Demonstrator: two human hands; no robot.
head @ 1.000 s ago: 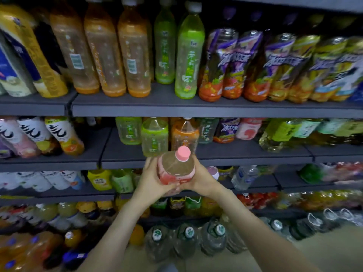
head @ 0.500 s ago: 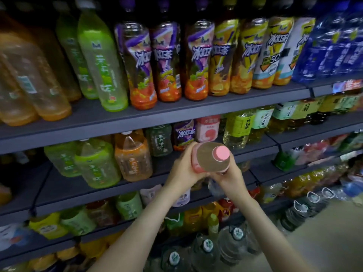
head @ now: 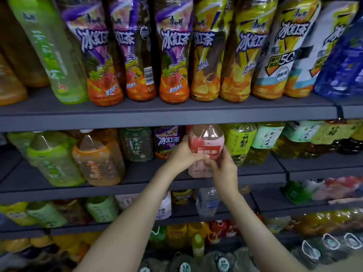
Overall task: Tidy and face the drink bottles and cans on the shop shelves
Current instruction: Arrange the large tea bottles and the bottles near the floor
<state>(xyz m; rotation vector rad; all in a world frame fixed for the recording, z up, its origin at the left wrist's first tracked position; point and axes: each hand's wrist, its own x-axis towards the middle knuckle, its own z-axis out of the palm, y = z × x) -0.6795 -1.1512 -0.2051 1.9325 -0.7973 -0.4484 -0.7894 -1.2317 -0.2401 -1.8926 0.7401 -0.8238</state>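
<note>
Both hands, the left hand (head: 183, 154) and right hand (head: 224, 167), hold the pink peach drink bottle (head: 205, 146) upright on the middle shelf (head: 137, 188), probably needing a little turn to face front.

This is looking like the drinks aisle of a shop. Long dark grey metal shelves (head: 169, 112) are running in tiers above and below the left hand (head: 184, 154) and right hand (head: 224, 169), which are gripping a clear plastic bottle with a pink label (head: 206, 144) at the front of one tier. Just above the hands, tall purple-wrapped iced-tea bottles (head: 172, 55) and tall yellow-wrapped iced-tea bottles (head: 247, 52) are standing shoulder to shoulder, the same product repeating, one showing a printed barcode (head: 148, 75). Left of the hands, squat green-labelled plastic bottles (head: 53, 158) are lining up. Far below the wrists, big clear water jugs with white caps (head: 222, 262) are crowding the bottom row.
</note>
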